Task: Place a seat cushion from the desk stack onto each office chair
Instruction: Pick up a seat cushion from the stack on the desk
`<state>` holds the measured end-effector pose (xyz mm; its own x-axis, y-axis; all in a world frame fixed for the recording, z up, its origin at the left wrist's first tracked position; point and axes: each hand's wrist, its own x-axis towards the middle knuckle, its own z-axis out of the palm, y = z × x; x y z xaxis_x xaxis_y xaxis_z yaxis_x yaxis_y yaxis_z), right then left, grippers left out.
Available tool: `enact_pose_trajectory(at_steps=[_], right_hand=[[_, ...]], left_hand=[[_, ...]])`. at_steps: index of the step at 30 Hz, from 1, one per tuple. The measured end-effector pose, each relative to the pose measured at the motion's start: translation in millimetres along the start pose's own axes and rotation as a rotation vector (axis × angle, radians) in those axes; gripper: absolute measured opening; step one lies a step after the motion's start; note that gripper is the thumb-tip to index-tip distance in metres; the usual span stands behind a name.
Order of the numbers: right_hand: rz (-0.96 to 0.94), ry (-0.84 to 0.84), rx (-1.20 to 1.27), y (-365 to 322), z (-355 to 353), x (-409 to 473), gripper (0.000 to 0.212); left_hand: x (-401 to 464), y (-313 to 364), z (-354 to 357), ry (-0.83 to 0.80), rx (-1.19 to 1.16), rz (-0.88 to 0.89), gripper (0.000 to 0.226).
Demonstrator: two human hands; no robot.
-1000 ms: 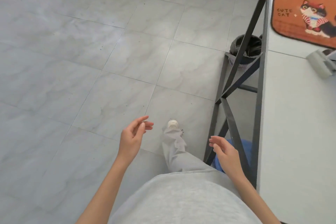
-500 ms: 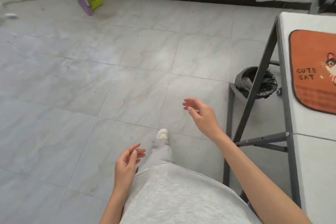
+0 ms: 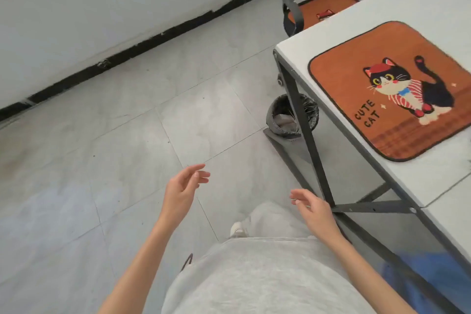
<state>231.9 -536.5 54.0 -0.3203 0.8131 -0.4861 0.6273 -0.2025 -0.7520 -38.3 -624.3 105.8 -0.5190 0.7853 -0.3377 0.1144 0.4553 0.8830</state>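
An orange "CUTE CAT" seat cushion lies flat on the white desk at the right. Beyond the desk's far end stands a black office chair with another orange cushion on its seat, partly hidden by the desk. My left hand hangs over the floor, fingers relaxed, holding nothing. My right hand is beside the desk's black leg frame, fingers loosely extended and empty, well below and left of the cushion on the desk.
A black-lined waste bin stands on the floor by the desk's leg frame. A white wall with a black skirting runs across the back. Grey floor tiles stretch to the left. Something blue lies under the desk.
The view has swung right, so the whole cushion on the desk and the chair behind it came into sight. My right hand dropped lower, near the desk's leg frame; my left hand rose slightly.
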Motion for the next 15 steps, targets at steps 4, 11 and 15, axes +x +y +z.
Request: enact_pose_trajectory(at_steps=[4,11,15], right_hand=[[0.146,0.218,0.148,-3,-17,29,0.025],[0.166,0.356,0.224,-43,-46,117,0.026],[0.127,0.427,0.270,-82,-82,167,0.027]], left_hand=[[94,44,22,-0.147,0.043,0.076,0.026],[185,78,82,-0.301,0.052,0.005,0.025],[221,97,107,-0.415,0.102,-0.039,0.025]])
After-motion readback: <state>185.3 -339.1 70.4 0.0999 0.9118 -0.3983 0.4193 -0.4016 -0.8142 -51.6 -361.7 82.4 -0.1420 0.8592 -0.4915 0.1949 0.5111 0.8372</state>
